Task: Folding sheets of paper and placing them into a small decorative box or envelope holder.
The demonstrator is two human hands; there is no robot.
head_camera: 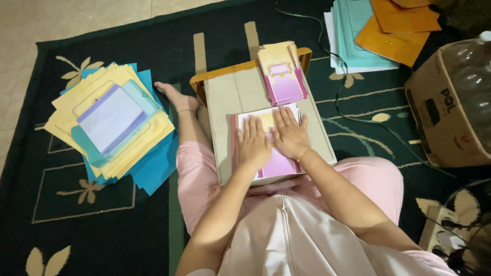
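Observation:
Both hands lie flat, palms down, on a pink, yellow and white folded paper card (pixel 279 164) at the near end of a small low table (pixel 225 102). My left hand (pixel 253 143) presses the card's left half. My right hand (pixel 290 134), with a thin bracelet at the wrist, presses the right half beside it. Fingers of both are spread and grip nothing. A stack of similar pink and yellow cards (pixel 282 74) sits at the table's far end, apart from the hands.
A pile of yellow, blue and lilac paper sheets (pixel 112 128) lies on the dark green rug (pixel 102 214) to the left. Orange and teal envelopes (pixel 381 30) lie far right, a cardboard box (pixel 440 117) holding a plastic bottle at right, a cable (pixel 342 97) between.

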